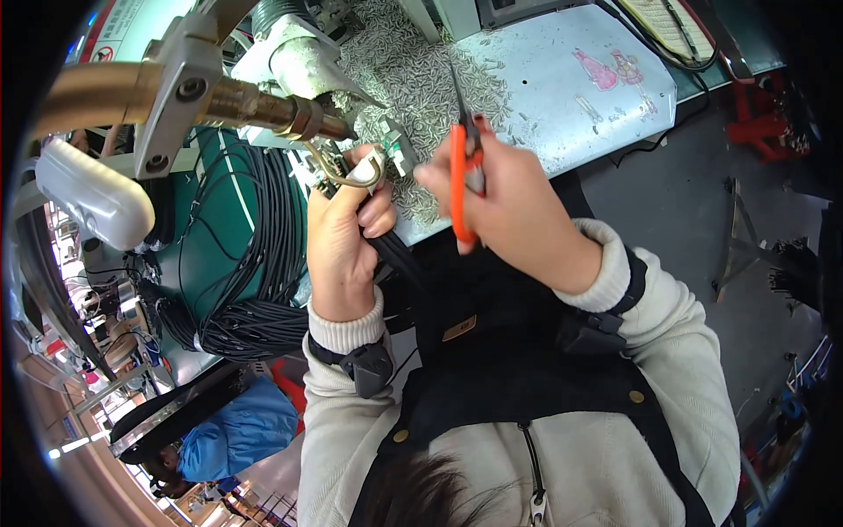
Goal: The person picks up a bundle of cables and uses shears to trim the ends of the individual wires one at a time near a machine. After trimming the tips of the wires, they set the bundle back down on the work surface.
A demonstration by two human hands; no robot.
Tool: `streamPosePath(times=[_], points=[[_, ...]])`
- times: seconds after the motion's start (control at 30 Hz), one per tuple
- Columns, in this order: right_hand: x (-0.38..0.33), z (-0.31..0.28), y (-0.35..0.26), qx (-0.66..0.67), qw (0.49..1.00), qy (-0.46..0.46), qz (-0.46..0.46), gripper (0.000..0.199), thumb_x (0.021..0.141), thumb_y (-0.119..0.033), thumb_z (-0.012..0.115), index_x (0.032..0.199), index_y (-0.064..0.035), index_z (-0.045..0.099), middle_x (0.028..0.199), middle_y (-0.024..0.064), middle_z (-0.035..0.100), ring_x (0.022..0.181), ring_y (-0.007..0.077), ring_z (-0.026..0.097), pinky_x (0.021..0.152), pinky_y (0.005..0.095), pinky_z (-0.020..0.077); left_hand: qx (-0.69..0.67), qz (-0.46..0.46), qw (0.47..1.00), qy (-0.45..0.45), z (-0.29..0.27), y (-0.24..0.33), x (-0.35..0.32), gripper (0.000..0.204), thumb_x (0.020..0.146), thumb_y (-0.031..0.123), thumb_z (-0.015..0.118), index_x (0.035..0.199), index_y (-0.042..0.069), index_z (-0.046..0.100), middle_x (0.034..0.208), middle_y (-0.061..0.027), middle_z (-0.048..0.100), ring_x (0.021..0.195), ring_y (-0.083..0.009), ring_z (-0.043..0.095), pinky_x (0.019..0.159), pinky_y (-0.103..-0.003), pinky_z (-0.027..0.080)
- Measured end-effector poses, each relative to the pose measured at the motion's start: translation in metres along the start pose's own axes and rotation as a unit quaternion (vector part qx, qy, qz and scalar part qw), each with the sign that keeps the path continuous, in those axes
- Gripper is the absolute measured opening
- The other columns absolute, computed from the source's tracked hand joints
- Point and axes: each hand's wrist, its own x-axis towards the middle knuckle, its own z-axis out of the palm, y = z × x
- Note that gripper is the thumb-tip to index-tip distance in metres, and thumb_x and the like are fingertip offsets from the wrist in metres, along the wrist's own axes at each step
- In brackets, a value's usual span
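Note:
My left hand (344,237) is closed around a bundle of black cables (399,262). Small green-and-silver connector ends (395,147) stick out past its fingers, beneath a bent brass-coloured tube (364,182). My right hand (518,198) grips orange-handled long-nose pliers (458,180), whose thin dark tip points away from me over a heap of small metal pieces (413,79). The pliers stand apart from the connector ends. Part of the cables is hidden by my left fingers.
A thick brass-coloured pipe (255,107) and a white lamp-like housing (97,195) jut in from the left. Coiled black cables (263,299) lie on a green surface. The pale worktop (562,97) extends right. Another person in blue (241,430) is at lower left.

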Motion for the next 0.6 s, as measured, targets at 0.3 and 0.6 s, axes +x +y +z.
streamPosePath(times=[0.3,0.6], points=[[0.041,-0.002,-0.001,-0.016,0.999,-0.026,0.037,0.019,0.084,-0.017,0.055,0.083,0.0001,0.047,0.051,-0.0008,0.044,0.037,0.0073,0.044,0.037,0.0216,0.0352,0.004,-0.031,0.999,-0.017,-0.009,0.007,0.008,0.02,0.078,0.007,0.058,0.094,-0.001,0.049,0.061,-0.0001,0.044,0.041,-0.0034,0.03,0.036,-0.017,0.024],[0.041,0.0,0.003,0.004,1.0,-0.022,0.008,0.016,0.084,-0.016,0.054,0.082,-0.001,0.047,0.05,-0.0011,0.043,0.036,0.0066,0.04,0.036,0.0214,0.0336,0.018,-0.014,1.0,-0.022,-0.007,0.007,0.006,0.019,0.076,0.006,0.058,0.09,-0.001,0.047,0.059,-0.0005,0.042,0.041,-0.0043,0.03,0.035,-0.018,0.024]])
